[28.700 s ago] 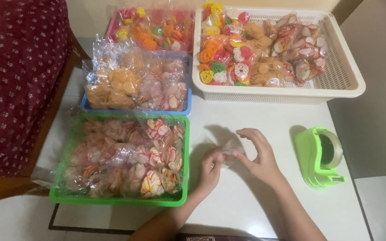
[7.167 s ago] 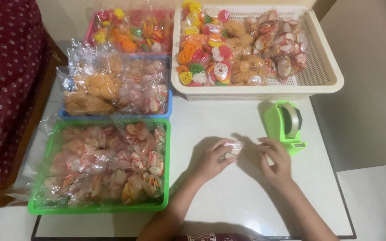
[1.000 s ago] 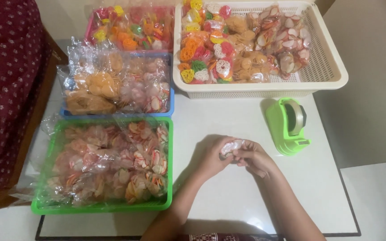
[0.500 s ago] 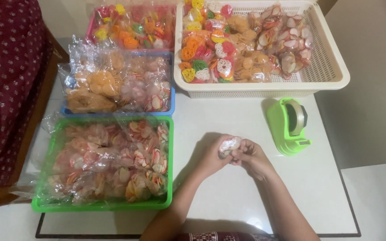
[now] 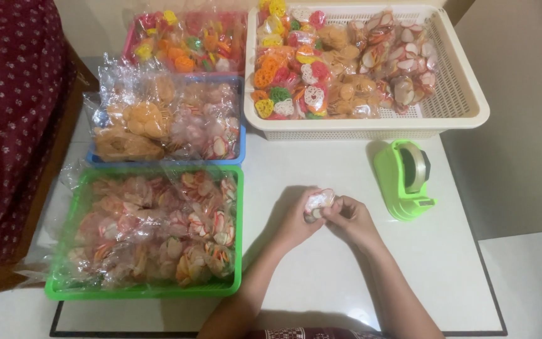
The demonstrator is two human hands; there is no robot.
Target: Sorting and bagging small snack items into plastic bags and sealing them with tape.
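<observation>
We see both hands meeting over the white table, just left of the green tape dispenser. The left hand and the right hand are pinched together on a small clear packet of crackers, fingers curled shut around it from either side. The packet sits between the fingertips, raised a little off the table as far as we can tell; its contents look pale with a touch of red, though it is too small to make out more.

Left of the dispenser, beyond the hands, lies a green tray full of bagged pinkish crackers. Up and to the left of the dispenser are a blue tray with bagged orange and pink crackers and, farther up, a pink tray of bright mixed ones. Just above the dispenser stands a cream slotted basket holding more filled packets. A person in dark red dotted cloth stands far to the left, beside the trays.
</observation>
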